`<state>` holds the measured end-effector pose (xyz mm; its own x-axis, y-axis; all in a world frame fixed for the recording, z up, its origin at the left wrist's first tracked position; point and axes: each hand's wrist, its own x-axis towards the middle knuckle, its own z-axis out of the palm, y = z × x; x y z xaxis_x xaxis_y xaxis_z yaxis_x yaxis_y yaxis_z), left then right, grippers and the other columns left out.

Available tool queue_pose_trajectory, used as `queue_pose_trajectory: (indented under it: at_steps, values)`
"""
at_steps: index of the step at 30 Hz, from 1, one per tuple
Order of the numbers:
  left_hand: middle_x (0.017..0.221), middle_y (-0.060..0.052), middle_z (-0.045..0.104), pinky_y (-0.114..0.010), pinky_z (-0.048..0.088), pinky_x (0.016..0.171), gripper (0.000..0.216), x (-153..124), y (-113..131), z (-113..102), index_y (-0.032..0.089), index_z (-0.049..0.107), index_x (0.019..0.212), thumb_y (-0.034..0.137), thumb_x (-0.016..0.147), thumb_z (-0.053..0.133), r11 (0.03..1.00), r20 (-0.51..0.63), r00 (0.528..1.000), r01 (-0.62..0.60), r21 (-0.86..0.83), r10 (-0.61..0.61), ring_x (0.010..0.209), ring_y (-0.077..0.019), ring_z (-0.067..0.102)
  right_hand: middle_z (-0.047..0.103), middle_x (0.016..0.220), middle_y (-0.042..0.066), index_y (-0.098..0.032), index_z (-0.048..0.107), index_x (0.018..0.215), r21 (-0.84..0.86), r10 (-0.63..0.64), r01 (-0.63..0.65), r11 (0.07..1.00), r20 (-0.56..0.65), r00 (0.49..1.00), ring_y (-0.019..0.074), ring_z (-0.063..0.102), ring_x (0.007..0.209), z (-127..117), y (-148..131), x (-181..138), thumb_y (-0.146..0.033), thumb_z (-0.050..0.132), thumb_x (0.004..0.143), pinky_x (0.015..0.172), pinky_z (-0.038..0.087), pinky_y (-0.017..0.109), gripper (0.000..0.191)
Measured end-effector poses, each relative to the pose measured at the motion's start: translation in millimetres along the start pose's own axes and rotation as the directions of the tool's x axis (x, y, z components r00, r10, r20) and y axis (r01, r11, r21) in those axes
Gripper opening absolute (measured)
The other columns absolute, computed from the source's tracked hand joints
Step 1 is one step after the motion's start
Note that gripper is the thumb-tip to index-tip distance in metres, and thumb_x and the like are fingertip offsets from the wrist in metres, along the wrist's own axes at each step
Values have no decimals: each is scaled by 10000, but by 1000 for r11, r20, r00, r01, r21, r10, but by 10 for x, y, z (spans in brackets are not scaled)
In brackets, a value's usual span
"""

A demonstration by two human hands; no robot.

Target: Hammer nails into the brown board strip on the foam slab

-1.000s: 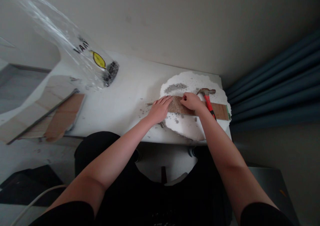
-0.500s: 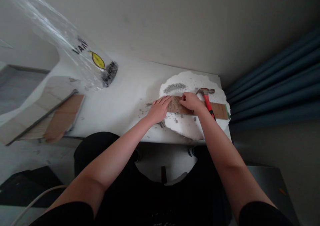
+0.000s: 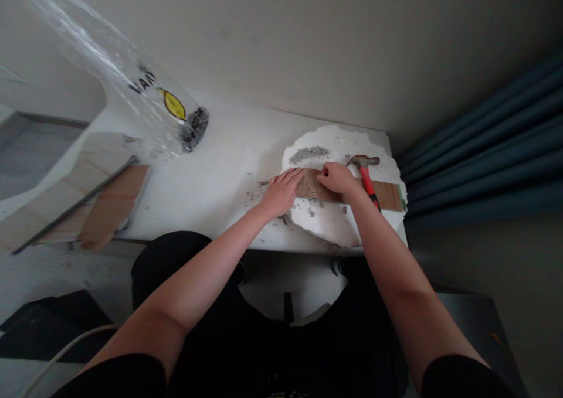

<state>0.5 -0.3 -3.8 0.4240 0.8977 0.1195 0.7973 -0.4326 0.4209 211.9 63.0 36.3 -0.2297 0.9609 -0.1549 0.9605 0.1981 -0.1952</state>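
Observation:
A narrow brown wooden board, covered with rows of small marks or holes on its left part, lies across a white rough-edged sheet. My left hand rests flat on the board's left end, fingers stretched out together. Over the middle of the board, my right hand is closed in a pinch; whatever its fingertips hold is too small or hidden to name. Just right of that hand, a claw hammer with a red and black handle lies across the board. My right forearm is close to the handle's end.
Grey crumbs lie in a pile behind the board, with more bits scattered around. A clear plastic bag with dark contents stands on the white table. Brown boards and a dark strip lie at left. A blue curtain hangs at right.
The whole view has shifted very slightly. Both hands keep their places on the board, and the hammer lies as before.

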Motion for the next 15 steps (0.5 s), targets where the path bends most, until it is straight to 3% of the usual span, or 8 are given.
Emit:
queue_pose_trajectory:
  at_steps: [15]
  values:
    - [1669, -63, 407, -443, 346, 1218, 597, 4, 3, -4, 183, 382, 1593, 156, 1002, 303, 1000, 7, 1000, 2, 7, -2, 1534, -225, 359, 756, 1087, 143, -171, 705, 1011, -23, 22, -22, 999, 6, 1000, 276, 677, 997, -32, -56, -43, -314, 565, 932, 798, 470, 325, 215]
